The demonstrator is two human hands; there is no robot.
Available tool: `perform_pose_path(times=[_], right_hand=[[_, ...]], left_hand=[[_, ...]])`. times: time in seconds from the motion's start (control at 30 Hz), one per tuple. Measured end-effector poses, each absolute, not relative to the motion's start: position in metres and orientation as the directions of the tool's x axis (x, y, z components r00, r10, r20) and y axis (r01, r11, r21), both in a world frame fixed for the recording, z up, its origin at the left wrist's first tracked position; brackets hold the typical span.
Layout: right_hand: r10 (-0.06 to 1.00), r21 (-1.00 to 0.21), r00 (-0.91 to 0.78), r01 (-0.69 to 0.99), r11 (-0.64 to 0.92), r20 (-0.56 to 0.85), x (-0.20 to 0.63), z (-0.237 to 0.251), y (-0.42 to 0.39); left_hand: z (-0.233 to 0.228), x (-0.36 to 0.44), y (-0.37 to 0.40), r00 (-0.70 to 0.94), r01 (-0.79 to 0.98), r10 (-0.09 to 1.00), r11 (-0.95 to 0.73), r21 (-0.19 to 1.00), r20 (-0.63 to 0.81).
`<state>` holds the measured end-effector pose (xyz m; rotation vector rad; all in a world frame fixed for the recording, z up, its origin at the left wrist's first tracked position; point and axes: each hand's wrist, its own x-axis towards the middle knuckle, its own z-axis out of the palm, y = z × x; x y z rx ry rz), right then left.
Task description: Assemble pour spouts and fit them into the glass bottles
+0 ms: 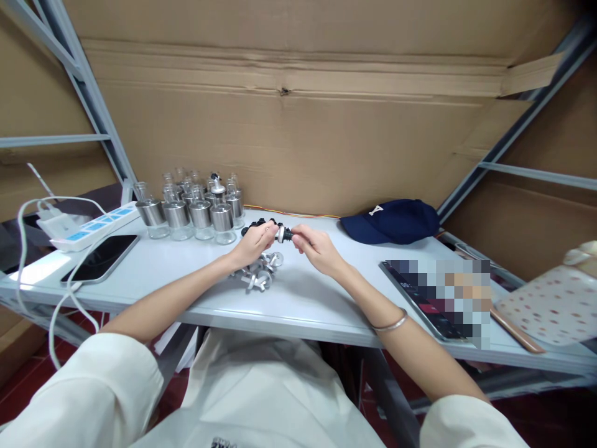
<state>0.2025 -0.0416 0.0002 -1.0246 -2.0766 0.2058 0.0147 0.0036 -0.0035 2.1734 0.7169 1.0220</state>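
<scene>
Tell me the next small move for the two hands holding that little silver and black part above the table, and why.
Probably press the two halves together: the left hand and right hand pinch one small silver-and-black part between their fingertips, above a heap of loose silver caps. Glass bottles with silver collars stand behind.

On the table (298,305), bottles (196,211) stand behind the phone (100,258), a cap (392,221) lies right.

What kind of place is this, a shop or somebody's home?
Most likely a small packing or assembly bench in a storeroom. Flattened cardboard lines a metal rack frame, a batch of identical small glass bottles stands on the table, and both hands work a small part.
</scene>
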Motion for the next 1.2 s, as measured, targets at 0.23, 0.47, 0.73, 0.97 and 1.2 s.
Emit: perform_pose_path(times=[0.23, 0.47, 0.73, 0.97, 1.2], right_hand=[[0.750, -0.382, -0.388, 0.681, 0.625, 0.535, 0.201, 0.003, -0.047], [0.784, -0.559, -0.375, 0.553, 0.618, 0.495, 0.194, 0.001, -0.050], [0.822, -0.743, -0.406, 0.382, 0.550, 0.400, 0.193, 0.001, -0.049], [0.799, -0.674, -0.410, 0.437, 0.596, 0.440, 0.195, 0.001, -0.049], [0.790, -0.638, -0.340, 0.467, 0.612, 0.510, 0.198, 0.001, -0.045]], left_hand=[[0.000, 0.018, -0.001, 0.578, 0.242, 0.672, -0.683, 0.689, 0.463], [-0.002, 0.021, -0.012, 0.537, 0.291, 0.692, -0.689, 0.663, 0.483], [-0.001, 0.019, -0.009, 0.553, 0.313, 0.648, -0.744, 0.590, 0.524], [-0.003, 0.016, -0.006, 0.550, 0.240, 0.691, -0.668, 0.705, 0.468], [0.001, 0.011, -0.009, 0.584, 0.134, 0.662, -0.649, 0.749, 0.469]])
